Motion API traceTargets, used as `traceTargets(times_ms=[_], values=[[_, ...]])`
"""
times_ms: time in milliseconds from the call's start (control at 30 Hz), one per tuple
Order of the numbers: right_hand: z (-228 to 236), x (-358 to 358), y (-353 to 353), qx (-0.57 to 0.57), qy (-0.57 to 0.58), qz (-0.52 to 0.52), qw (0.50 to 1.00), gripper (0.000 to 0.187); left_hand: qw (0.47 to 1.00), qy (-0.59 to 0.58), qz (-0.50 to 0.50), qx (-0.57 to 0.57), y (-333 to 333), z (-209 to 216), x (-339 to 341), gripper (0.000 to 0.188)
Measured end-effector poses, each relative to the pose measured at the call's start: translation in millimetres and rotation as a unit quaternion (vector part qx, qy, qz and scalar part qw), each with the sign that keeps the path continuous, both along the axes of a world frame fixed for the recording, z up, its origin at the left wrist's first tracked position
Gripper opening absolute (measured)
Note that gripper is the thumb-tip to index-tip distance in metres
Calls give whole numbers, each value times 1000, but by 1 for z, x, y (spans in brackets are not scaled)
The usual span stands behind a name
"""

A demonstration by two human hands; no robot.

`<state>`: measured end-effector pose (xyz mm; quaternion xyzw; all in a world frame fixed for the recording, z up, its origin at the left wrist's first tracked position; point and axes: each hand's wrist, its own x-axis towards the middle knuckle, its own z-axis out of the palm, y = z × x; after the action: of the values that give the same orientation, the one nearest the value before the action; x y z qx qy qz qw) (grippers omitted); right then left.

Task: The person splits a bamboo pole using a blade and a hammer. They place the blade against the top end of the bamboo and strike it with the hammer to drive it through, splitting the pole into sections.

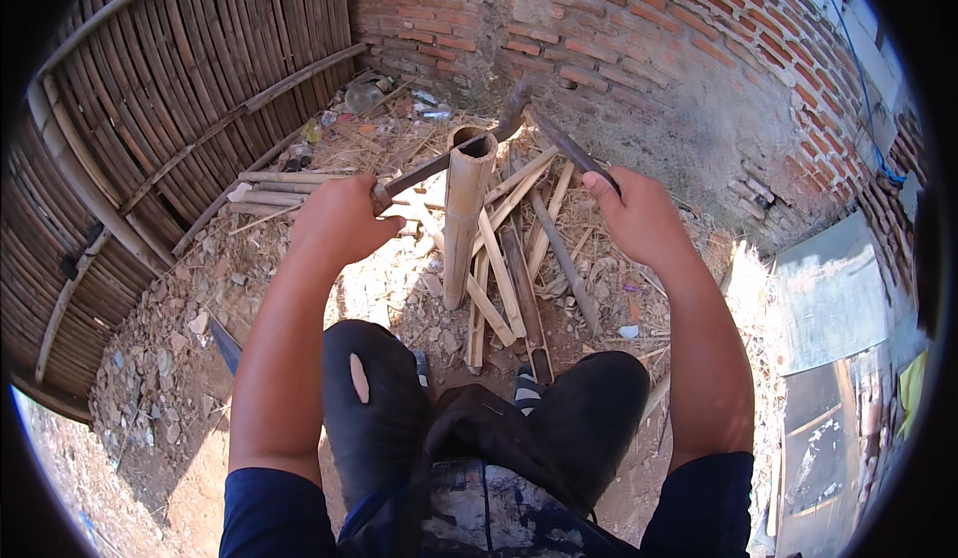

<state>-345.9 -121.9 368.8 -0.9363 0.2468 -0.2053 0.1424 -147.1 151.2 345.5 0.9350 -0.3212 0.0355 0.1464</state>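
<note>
The fingers of the left hand (339,221) were closed around the handle of a long dark blade (444,162), which ran from that fist across the open top of an upright bamboo tube (467,214). The fingers of the right hand (639,221) were wrapped around a dark stick (571,149) that slanted up and left toward the blade's far end, near the tube's rim; whether stick and blade touched there could not be told. The tube stood on the ground between the two hands, just ahead of the person's knees (374,398), leaning slightly.

Around the tube's base lay a loose heap of split bamboo strips (499,279), some propped against it, others fanned out toward the right hand. A few whole bamboo lengths (284,187) lay just behind the left hand. Dry straw and rubble (160,358) covered the dirt floor on the left. A woven bamboo fence (170,89) closed off the left side, and a red brick wall (639,29) stood close behind the work, with small bits of litter (364,94) in the corner where they met. Flat boards (828,358) lay at the right edge.
</note>
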Motion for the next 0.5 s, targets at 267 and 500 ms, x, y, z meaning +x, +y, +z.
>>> traceTargets(times_ms=[267,500], values=[[18,-3,12,44,-267,-18,962,59,1000,5,8,-1,2,-2,0,46],[32,4,7,-30,44,2,999,61,999,9,29,10,5,5,5,49]])
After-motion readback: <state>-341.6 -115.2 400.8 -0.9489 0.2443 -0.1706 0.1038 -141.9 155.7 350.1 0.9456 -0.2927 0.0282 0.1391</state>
